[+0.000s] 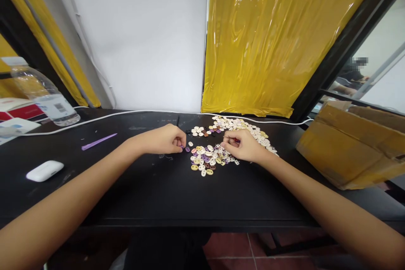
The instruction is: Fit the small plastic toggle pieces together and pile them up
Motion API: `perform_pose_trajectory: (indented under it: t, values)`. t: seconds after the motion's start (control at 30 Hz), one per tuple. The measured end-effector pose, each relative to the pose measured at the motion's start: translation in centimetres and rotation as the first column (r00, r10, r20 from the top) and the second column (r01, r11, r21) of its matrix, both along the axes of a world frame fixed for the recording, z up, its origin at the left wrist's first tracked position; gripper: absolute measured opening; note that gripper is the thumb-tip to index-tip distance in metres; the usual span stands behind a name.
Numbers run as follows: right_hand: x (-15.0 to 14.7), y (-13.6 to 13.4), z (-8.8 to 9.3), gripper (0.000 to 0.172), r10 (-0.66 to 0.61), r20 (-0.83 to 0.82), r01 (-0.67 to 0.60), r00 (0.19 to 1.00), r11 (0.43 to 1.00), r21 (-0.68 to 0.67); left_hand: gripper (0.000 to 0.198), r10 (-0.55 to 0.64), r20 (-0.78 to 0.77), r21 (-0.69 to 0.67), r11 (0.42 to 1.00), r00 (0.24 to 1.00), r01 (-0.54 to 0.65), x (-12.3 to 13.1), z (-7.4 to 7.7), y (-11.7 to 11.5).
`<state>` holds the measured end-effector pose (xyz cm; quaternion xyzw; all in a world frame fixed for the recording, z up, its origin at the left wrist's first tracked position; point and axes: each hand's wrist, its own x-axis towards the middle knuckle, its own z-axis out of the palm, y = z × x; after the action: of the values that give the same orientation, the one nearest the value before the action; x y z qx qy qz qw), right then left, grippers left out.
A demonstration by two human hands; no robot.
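Observation:
My left hand [169,138] is closed in a pinch just left of a mixed pile of small oval two-holed buttons [202,168]. A bit of purple shows at its fingertips, seemingly a button, and another purple button [187,149] lies beside them. My right hand [239,143] is also closed, its fingers pinched over the right side of the pile. Something thin, dark and red shows between those fingers, too small to name. The pile mixes white, yellow, purple, pink and brown buttons. A larger, mostly white spread of buttons [230,123] lies behind my right hand.
A purple strip bundle [99,141] and a white earphone case [45,171] lie on the black table [164,198] at left. A plastic bottle [47,95] stands behind them. A cardboard box [351,143] sits at right. A white cable [126,112] runs along the back.

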<state>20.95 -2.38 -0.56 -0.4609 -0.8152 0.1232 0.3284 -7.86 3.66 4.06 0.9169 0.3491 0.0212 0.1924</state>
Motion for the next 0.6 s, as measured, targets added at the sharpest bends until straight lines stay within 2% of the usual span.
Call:
perform_pose_trajectory:
  t: [0.07,0.13,0.2,0.23,0.27,0.37,0.5,0.6]
  values:
    - [-0.1,0.0,0.0,0.020,-0.002,-0.015,0.002,1.000,1.000,0.001,0.011,-0.023,0.075,0.015,1.000,0.997,0.022,0.6,0.0,-0.5]
    - [-0.3,-0.2,0.0,0.017,0.014,-0.030,-0.014,0.999,1.000,-0.015,0.010,0.001,0.242,0.078,0.997,0.970,-0.020,1.5,-0.2,-1.2]
    - [-0.7,-0.5,0.0,0.014,0.049,-0.056,-0.051,0.997,0.998,-0.032,0.012,0.074,0.491,0.101,0.985,0.868,-0.142,2.7,-0.7,-2.2]
    - [-1.0,-0.7,0.1,0.014,0.072,-0.073,-0.075,0.995,0.997,-0.034,0.013,0.102,0.584,0.048,0.986,0.805,-0.159,3.4,-1.0,-2.8]
    - [-1.2,-0.9,0.1,0.015,0.097,-0.088,-0.100,0.991,0.995,-0.030,0.015,0.115,0.635,-0.030,0.992,0.764,-0.124,4.1,-1.4,-3.3]
    - [-1.8,-1.4,0.1,0.014,0.166,-0.128,-0.171,0.978,0.985,-0.026,0.017,0.115,0.689,-0.148,0.989,0.716,-0.015,5.5,-2.6,-4.4]
    - [-2.1,-1.7,0.2,0.009,0.196,-0.108,-0.202,0.975,0.979,-0.040,0.018,0.153,0.689,-0.242,0.970,0.709,0.025,5.9,-3.6,-4.5]
    - [-2.3,-1.7,0.2,0.007,0.193,-0.067,-0.194,0.979,0.981,-0.015,0.017,0.162,0.682,-0.274,0.961,0.713,0.043,5.7,-3.7,-4.2]
